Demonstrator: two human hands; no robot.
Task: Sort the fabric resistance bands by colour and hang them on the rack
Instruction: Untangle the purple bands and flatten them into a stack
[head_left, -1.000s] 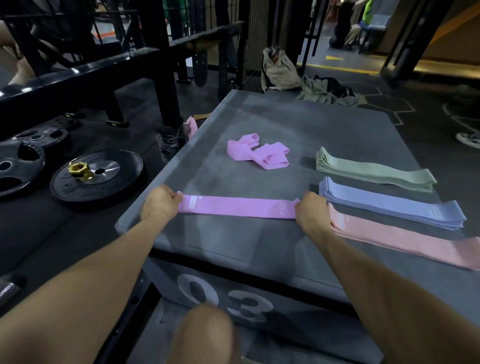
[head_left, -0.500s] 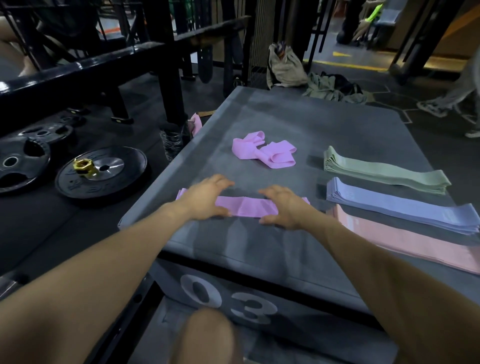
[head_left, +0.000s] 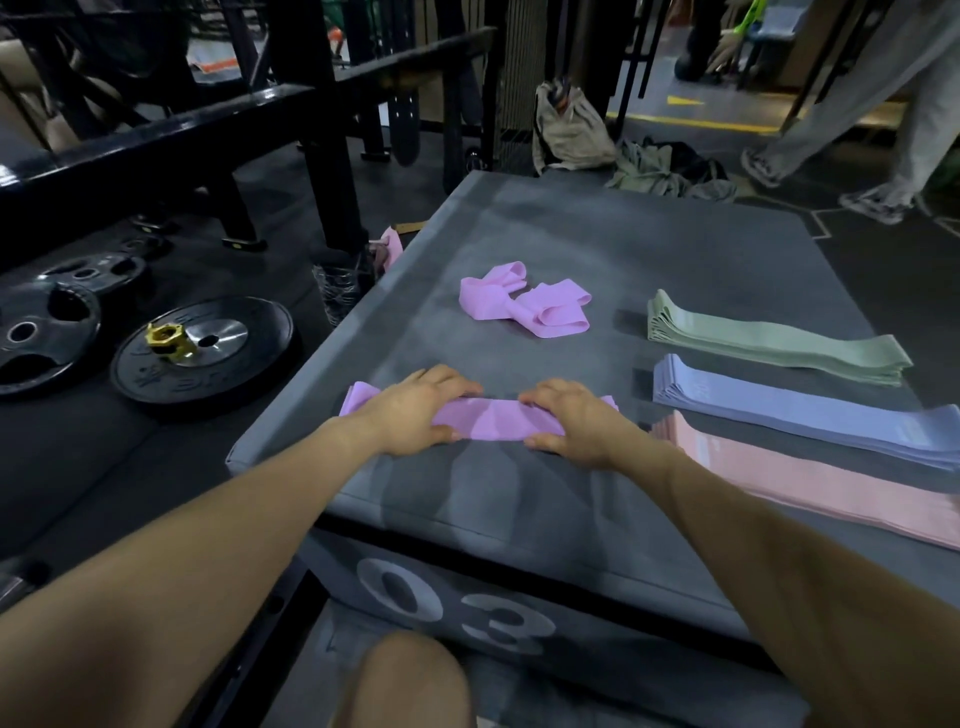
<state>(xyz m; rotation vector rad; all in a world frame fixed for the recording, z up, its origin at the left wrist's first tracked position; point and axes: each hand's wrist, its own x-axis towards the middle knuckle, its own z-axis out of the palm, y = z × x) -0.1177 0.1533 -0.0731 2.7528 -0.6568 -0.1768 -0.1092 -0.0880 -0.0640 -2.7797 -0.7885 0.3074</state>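
A flat purple band (head_left: 491, 418) lies near the front edge of the grey padded box (head_left: 571, 234). My left hand (head_left: 415, 408) rests on its left part and my right hand (head_left: 571, 421) on its right part, fingers laid across it and thumbs along its near edge. The band's left end sticks out, slightly folded. Behind it sits a crumpled heap of purple bands (head_left: 519, 304). To the right lie three neat stacks: green (head_left: 769, 343), blue (head_left: 805, 410) and pink (head_left: 810, 478).
A black steel rack (head_left: 156, 135) stands at the left and back. Weight plates (head_left: 208, 353) with a gold collar (head_left: 169, 340) lie on the floor left of the box. A pink band (head_left: 392, 249) hangs beside the box. A bag (head_left: 566, 130) and a walking person (head_left: 883, 130) are behind.
My hands moved from the band's two ends inward onto its middle and now lie close together on it. The band's left end has folded up a little.
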